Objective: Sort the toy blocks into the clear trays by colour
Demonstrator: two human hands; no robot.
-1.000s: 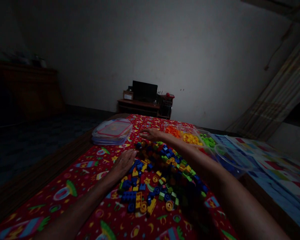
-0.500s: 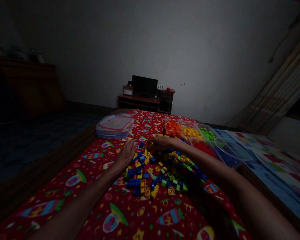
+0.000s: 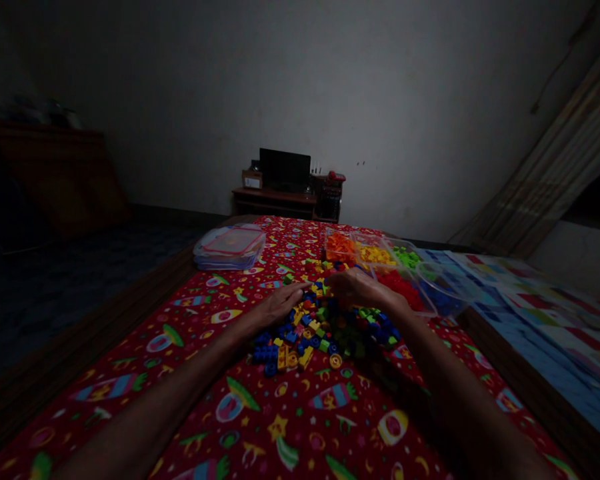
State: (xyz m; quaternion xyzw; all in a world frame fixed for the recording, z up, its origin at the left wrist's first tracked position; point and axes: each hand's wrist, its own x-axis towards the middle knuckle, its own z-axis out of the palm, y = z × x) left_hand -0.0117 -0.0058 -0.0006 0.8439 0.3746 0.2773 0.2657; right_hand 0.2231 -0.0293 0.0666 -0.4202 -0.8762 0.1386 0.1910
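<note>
On the red patterned cloth (image 3: 260, 420) lies a loose pile of toy building bricks (image 3: 305, 333) in blue, yellow and green. My left hand (image 3: 283, 303) rests at the pile's left edge, fingers stretched out over the bricks and pointing right. Across from it, my right hand (image 3: 357, 288) hovers over or touches the pile's far right part, its fingers pointing left and slightly bent. I see nothing held in either hand. Bricks under my right palm are hidden or in shadow.
Right of the pile stand clear plastic boxes with sorted bricks: orange (image 3: 340, 245), yellow (image 3: 375, 255), green (image 3: 407, 257), red (image 3: 397, 288) and blue (image 3: 445, 300). Stacked clear lids (image 3: 230, 248) lie at the left. A monitor (image 3: 285, 169) stands on a far desk.
My left hand has moved right, over the bricks. My right hand has shifted right, and bricks at the far side of the pile now lie differently. The view has shifted slightly.
</note>
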